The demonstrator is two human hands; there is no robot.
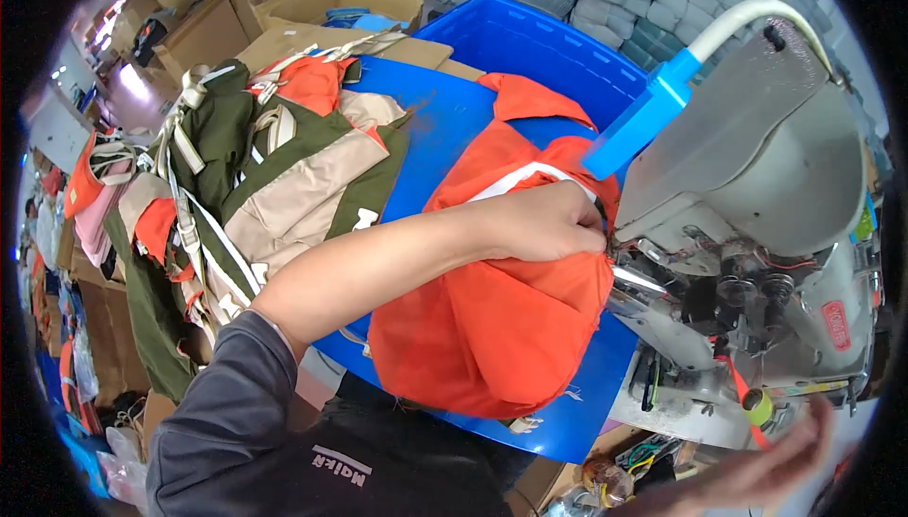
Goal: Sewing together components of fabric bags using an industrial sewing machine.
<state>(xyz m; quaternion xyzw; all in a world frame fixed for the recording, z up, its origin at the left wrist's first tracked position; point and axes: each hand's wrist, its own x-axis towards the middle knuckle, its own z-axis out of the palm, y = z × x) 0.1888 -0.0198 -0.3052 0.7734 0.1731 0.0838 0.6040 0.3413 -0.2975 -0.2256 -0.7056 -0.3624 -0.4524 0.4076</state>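
My left hand (558,222) is closed on orange fabric (525,328) at the head of a grey sewing machine (747,167). A white band (530,176) runs along the fabric just beyond the knuckles. The piece lies bunched over a blue table (567,432), and the machine's needle area is hidden behind my fist. At the lower right, my right hand (785,460) is slightly blurred, its fingers apart with nothing visible in them. Near it an orange strip (740,380) hangs from the machine beside a small yellow-green roll (758,406).
Green, beige and orange bag pieces with white straps (293,167) are heaped on the table's left. Behind stand a blue bin (539,35) and cardboard boxes (340,1). A blue attachment with a pale hose (653,105) rises beside the machine. Tools (648,455) lie below it.
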